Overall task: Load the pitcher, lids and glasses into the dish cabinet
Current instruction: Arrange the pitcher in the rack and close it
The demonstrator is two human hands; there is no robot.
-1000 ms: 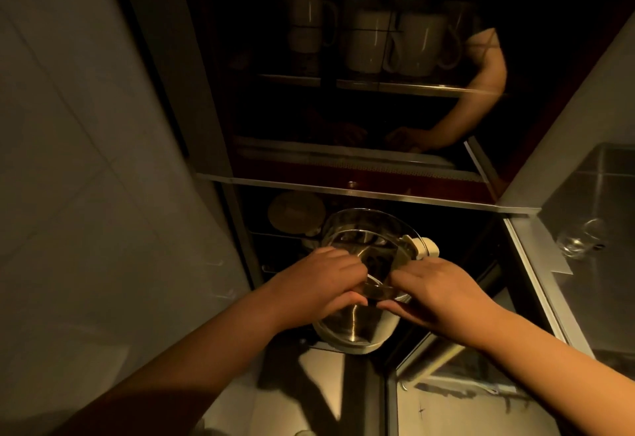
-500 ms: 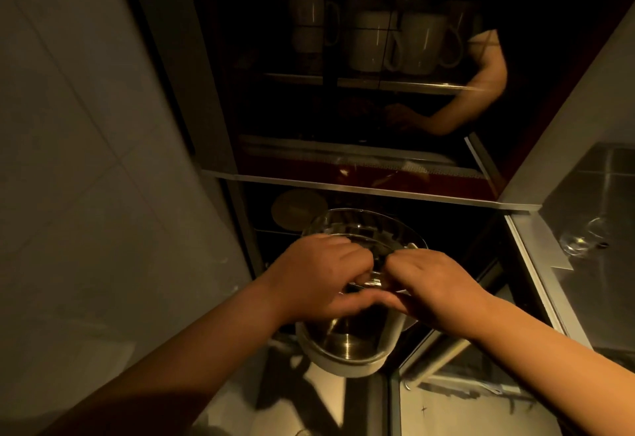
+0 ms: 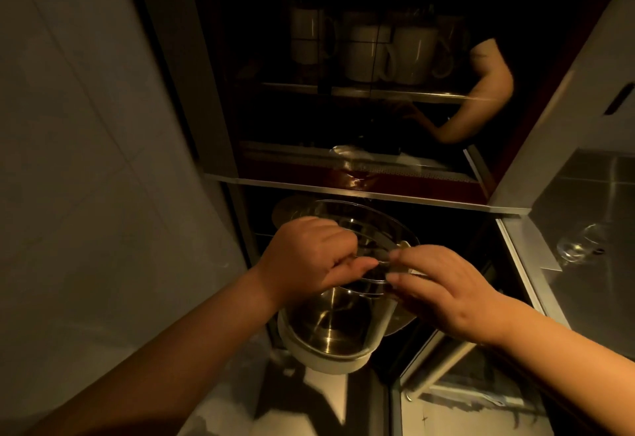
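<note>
A clear glass pitcher (image 3: 330,329) with a shiny metal bottom and a white base ring hangs tilted in front of the open lower bay of the dish cabinet (image 3: 360,193). Its mouth faces the cabinet and its base points toward me. My left hand (image 3: 309,257) grips the near rim from the left, fingers curled over it and thumb beneath. From the right, my right hand (image 3: 443,284) pinches the same rim; the pitcher's handle is hidden under it. A pale round lid (image 3: 287,210) lies inside the bay behind the pitcher. A glass (image 3: 577,245) lies on the steel surface at right.
White mugs (image 3: 378,50) stand on an upper shelf behind a dark reflective cabinet door that mirrors my arm. A tiled wall (image 3: 86,160) closes in the left side. A steel sink counter (image 3: 591,281) runs along the right. The room is dim.
The pitcher has come toward me and tipped further, so its base now hangs lower in view. Both hands kept their hold on the rim and closed in over it.
</note>
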